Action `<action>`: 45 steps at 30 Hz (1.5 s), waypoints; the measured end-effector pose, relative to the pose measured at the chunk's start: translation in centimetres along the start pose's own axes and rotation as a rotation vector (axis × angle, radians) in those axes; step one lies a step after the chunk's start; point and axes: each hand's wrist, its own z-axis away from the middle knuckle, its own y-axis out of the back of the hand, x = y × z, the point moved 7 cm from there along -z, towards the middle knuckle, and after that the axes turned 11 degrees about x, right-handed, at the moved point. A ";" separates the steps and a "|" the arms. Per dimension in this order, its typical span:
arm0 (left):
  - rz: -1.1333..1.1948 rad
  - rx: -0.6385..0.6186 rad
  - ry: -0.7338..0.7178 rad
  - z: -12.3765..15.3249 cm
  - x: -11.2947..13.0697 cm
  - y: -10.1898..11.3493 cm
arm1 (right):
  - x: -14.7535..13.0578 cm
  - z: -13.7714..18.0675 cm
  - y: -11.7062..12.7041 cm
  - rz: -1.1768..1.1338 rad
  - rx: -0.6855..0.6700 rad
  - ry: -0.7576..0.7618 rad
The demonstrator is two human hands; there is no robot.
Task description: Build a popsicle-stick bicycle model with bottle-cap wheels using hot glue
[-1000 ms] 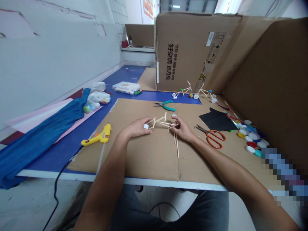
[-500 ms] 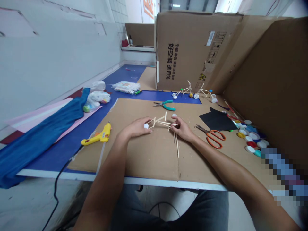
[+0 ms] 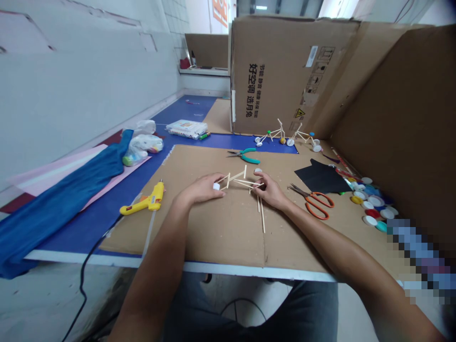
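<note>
A small frame of thin wooden sticks (image 3: 239, 180) stands on the cardboard sheet (image 3: 221, 228) between my hands. My left hand (image 3: 201, 188) pinches its left end, where a white bottle cap (image 3: 216, 186) is fixed. My right hand (image 3: 272, 191) pinches the sticks at the right end. Another white cap (image 3: 258, 170) lies just behind the frame. Two loose sticks (image 3: 261, 213) lie on the cardboard under my right wrist.
A yellow glue gun (image 3: 146, 202) lies left of my left arm, its cord running off the table edge. Teal pliers (image 3: 246, 156) lie behind the frame, orange scissors (image 3: 315, 202) and black paper (image 3: 320, 178) to the right. Several coloured caps (image 3: 370, 204) and two stick models (image 3: 285, 135) stand by the cardboard walls.
</note>
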 end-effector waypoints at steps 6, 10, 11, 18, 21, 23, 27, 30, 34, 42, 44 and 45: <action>-0.002 0.002 -0.011 0.0 0.2 0.1 | -0.2 0.0 0.0 -0.001 0.001 -0.010; -0.007 -0.004 -0.008 0.0 0.1 0.0 | -0.3 0.1 0.0 0.009 -0.006 -0.015; -0.007 -0.004 -0.007 0.0 0.0 0.0 | -0.3 0.1 0.0 0.012 -0.005 -0.013; -0.003 -0.008 -0.010 0.0 0.1 -0.1 | -0.3 0.0 0.0 0.018 0.005 -0.006; -0.004 -0.003 -0.013 -0.1 0.1 -0.1 | -0.3 0.1 0.0 0.009 -0.005 -0.007; -0.001 -0.004 -0.015 -0.1 0.1 0.0 | -0.4 0.2 0.0 0.014 -0.016 -0.002; -0.004 -0.009 -0.009 -0.1 0.0 0.0 | 0.1 0.3 -0.2 0.029 -0.035 -0.006; -0.011 -0.005 -0.011 -0.1 -0.1 -0.1 | 0.5 0.3 -0.4 0.041 -0.058 -0.027; -0.017 -0.007 -0.013 -0.2 -0.2 -0.2 | 0.6 0.2 -0.6 0.064 -0.063 -0.040; -0.028 -0.011 0.000 -0.1 -0.1 -0.1 | 0.5 0.1 -0.5 0.098 -0.046 -0.044; -0.030 -0.009 0.000 -0.1 -0.1 -0.1 | 0.5 0.1 -0.5 0.095 -0.045 -0.043; -0.031 -0.008 0.000 -0.1 -0.1 0.0 | 0.6 0.1 -0.6 0.089 -0.047 -0.042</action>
